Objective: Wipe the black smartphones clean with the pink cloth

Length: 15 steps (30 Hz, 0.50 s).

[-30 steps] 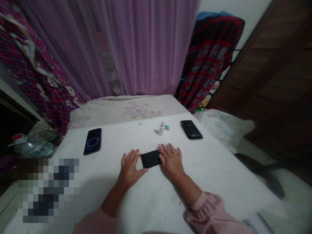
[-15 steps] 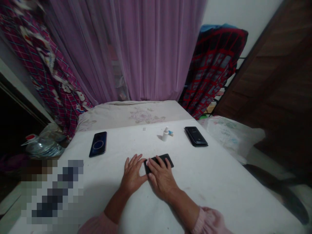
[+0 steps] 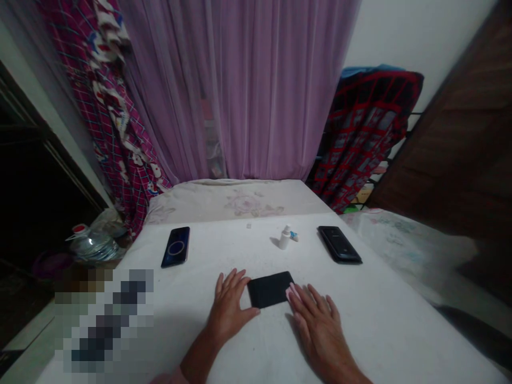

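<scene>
A dark phone [image 3: 271, 289] lies flat on the white-covered table, long side running left to right. At its left end, my left hand [image 3: 229, 305] steadies it with thumb and index finger at the two corners, the other fingers stretched out. My right hand [image 3: 320, 326] is at the phone's right end, pressing a small pink cloth [image 3: 292, 292] under its fingertips against the edge. Beyond the phone stands a small white spray bottle [image 3: 285, 239], with a little blue-and-white item [image 3: 294, 236] beside it.
Another phone [image 3: 176, 246] lies at the left, and a black phone, seemingly stacked on a second dark item [image 3: 340, 245], lies at the right. A blurred patch [image 3: 104, 320] covers the table's left side. Purple curtains [image 3: 264, 90] hang behind; a large water bottle [image 3: 94, 245] stands left.
My right hand has slid with the pink cloth from the phone's left part to its right end, uncovering the dark surface. My left hand stays at the left end. The view has shifted slightly.
</scene>
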{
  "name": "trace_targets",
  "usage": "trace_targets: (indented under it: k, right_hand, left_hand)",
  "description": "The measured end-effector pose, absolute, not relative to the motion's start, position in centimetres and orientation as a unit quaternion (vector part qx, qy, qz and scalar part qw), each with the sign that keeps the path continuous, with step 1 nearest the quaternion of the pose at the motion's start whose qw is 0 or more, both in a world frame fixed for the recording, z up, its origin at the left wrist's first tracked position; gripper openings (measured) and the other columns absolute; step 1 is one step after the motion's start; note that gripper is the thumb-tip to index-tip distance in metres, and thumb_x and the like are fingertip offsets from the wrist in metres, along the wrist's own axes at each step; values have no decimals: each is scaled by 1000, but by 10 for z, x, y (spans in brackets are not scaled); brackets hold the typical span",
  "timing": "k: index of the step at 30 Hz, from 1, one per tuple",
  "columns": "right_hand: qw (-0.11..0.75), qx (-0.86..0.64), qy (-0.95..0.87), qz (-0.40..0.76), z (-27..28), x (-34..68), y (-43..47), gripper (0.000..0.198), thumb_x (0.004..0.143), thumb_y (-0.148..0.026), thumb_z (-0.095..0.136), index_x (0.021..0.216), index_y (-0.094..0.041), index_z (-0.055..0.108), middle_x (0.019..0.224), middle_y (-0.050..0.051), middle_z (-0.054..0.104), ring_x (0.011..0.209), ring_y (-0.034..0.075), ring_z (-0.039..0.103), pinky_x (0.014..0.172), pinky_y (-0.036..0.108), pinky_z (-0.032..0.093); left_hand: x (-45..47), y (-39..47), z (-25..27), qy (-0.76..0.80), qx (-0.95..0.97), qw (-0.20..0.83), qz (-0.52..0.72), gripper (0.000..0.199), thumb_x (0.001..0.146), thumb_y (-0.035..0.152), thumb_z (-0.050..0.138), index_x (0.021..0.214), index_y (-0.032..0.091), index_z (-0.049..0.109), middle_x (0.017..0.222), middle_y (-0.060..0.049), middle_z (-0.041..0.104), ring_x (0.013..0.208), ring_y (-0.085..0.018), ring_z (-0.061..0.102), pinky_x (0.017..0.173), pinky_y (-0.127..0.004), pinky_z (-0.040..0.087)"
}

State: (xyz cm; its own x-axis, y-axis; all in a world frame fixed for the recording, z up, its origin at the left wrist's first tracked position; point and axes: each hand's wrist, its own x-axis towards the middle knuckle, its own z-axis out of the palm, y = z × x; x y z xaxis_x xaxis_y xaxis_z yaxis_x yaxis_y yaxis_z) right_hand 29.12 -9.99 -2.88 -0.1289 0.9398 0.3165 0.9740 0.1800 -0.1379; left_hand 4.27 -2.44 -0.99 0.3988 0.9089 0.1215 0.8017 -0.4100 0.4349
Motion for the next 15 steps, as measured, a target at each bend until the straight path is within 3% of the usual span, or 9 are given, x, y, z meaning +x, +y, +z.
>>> trace_targets:
  k: [7,15]
  right_hand:
    - [157,-677,-717,-51,-38,290,-74,46,97,-37,34,140,-28,47,144,3,48,134,30,41,104,55,32]
    - [163,-677,-717,-21,-28,277,-30,44,98,-32,30,136,-27,52,142,5,51,133,30,42,102,57,34]
  left_hand:
    - [42,-23,-9,511,821,178,182,67,68,41,80,129,26,54,145,-10,49,139,-33,35,116,-63,14]
    - [44,-22,-7,507,820,184,193,65,69,42,78,127,27,55,145,-9,49,139,-33,36,116,-63,15]
